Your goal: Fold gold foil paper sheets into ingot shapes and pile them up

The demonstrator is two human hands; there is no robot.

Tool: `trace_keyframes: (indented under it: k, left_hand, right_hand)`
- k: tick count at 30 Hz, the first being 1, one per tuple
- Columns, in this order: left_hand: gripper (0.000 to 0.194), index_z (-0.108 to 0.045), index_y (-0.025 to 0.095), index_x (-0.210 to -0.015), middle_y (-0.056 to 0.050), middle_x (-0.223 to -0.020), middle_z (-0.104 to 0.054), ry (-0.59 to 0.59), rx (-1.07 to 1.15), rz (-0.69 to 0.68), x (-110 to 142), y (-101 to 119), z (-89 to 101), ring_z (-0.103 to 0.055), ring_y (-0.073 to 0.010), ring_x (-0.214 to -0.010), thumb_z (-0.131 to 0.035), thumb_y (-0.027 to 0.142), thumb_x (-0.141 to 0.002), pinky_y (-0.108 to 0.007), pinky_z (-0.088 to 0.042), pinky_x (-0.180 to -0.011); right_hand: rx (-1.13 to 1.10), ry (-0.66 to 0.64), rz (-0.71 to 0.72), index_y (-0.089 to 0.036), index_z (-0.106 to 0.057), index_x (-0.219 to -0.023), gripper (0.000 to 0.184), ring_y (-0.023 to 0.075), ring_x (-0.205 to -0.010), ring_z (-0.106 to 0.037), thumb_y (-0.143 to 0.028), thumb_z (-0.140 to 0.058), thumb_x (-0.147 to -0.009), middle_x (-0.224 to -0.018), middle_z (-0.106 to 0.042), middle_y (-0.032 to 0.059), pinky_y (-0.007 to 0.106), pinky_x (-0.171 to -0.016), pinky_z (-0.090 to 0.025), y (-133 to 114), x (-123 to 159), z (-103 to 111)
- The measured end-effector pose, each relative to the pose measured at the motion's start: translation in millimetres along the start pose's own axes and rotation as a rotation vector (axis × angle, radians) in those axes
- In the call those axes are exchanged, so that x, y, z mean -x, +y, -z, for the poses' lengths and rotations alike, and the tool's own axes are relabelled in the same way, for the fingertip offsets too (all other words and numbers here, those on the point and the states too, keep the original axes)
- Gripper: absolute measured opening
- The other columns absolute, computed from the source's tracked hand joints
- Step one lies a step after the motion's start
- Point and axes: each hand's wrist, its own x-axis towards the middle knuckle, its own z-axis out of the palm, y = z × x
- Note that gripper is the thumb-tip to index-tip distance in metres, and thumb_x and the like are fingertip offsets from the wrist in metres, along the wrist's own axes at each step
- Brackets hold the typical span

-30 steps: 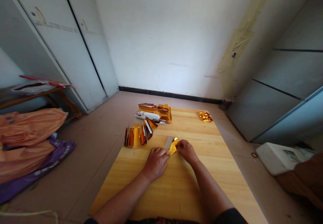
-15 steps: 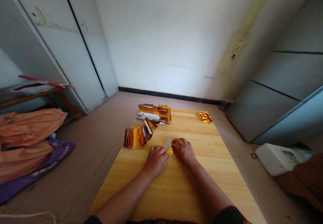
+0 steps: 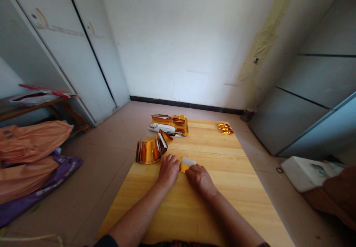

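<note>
A small sheet of gold foil paper [image 3: 184, 167] lies on the wooden table between my hands, with a pale grey-white part showing at its far side. My left hand [image 3: 169, 169] is closed on its left edge. At the near right edge, my right hand [image 3: 200, 178] has its fingers bent and pressed onto the paper. Left of my left hand stands a curved stack of gold foil sheets [image 3: 150, 151]. Behind it sits a second pile of gold foil sheets [image 3: 181, 125] with a white roll-like piece. Several folded gold foil pieces [image 3: 226, 129] rest at the far right corner.
The wooden table [image 3: 222, 198] stands before a white wall. Orange bags [image 3: 33, 139] and a purple bag [image 3: 52, 180] lie on the floor at left, by a cabinet [image 3: 83, 46]. A grey refrigerator [image 3: 300, 98] and a white box [image 3: 300, 173] are at right.
The foil paper has turned, its pale part now slanting right. My left hand has moved slightly left and away from me; my right hand has come down nearer to me.
</note>
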Motion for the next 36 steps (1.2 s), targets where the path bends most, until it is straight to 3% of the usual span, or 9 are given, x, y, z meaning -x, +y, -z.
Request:
trace_keyframes:
  k: [5,14,18,23,29,36]
  left_hand:
    - [0.018,-0.060,0.018,-0.070,-0.004,-0.077,-0.056,0.009,0.148,-0.107,3,-3,-9.9,-0.047,-0.0178,-0.080,-0.052,0.012,-0.084,-0.031,-0.036,-0.071]
    - [0.016,-0.062,0.019,-0.083,-0.005,-0.087,-0.061,-0.021,0.146,-0.138,14,0,-5.4,-0.051,-0.0187,-0.087,-0.048,0.009,-0.083,-0.031,-0.042,-0.078]
    - [0.012,-0.062,0.017,-0.087,-0.008,-0.092,-0.060,-0.006,0.081,-0.101,20,11,-0.5,-0.053,-0.0208,-0.088,-0.053,0.015,-0.079,-0.034,-0.044,-0.080]
    - [0.016,-0.062,0.017,-0.080,-0.007,-0.082,-0.060,0.034,-0.048,-0.103,20,18,-2.9,-0.056,-0.0180,-0.077,-0.046,0.016,-0.084,-0.031,-0.045,-0.071]
    - [0.021,-0.062,0.017,-0.080,-0.008,-0.084,-0.062,0.107,-0.097,-0.134,20,16,-7.2,-0.057,-0.0166,-0.074,-0.042,0.014,-0.087,-0.030,-0.047,-0.069]
    - [0.024,-0.065,0.016,-0.090,-0.010,-0.095,-0.065,0.072,-0.042,-0.211,22,8,-4.7,-0.060,-0.0214,-0.090,-0.042,0.013,-0.087,-0.037,-0.050,-0.082]
  right_hand:
    - [-0.023,0.031,0.010,-0.023,-0.064,-0.083,0.012,0.0151,-0.084,-0.050,-0.024,-0.054,-0.089,-0.087,-0.062,0.0014,0.026,-0.069,-0.031,18,5,-1]
    - [0.112,0.024,0.134,-0.019,-0.059,-0.081,0.018,0.0172,-0.076,-0.048,-0.017,-0.045,-0.093,-0.082,-0.061,0.0040,0.031,-0.071,-0.029,11,7,6]
    - [0.094,0.046,0.109,-0.019,-0.059,-0.083,0.020,0.0173,-0.077,-0.048,-0.017,-0.043,-0.093,-0.082,-0.060,0.0042,0.030,-0.071,-0.030,15,4,1]
    - [0.024,0.055,0.051,-0.020,-0.060,-0.081,0.020,0.0162,-0.078,-0.050,-0.019,-0.044,-0.093,-0.084,-0.062,0.0040,0.027,-0.071,-0.031,21,2,-1]
    - [-0.066,0.082,0.067,-0.023,-0.064,-0.098,0.016,0.0172,-0.088,-0.051,-0.029,-0.051,-0.091,-0.091,-0.062,0.0055,0.028,-0.076,-0.032,25,3,-1]
    - [-0.196,0.086,-0.007,-0.024,-0.068,-0.087,0.013,0.0159,-0.087,-0.051,-0.021,-0.055,-0.088,-0.090,-0.063,0.0033,0.026,-0.075,-0.033,39,3,-6]
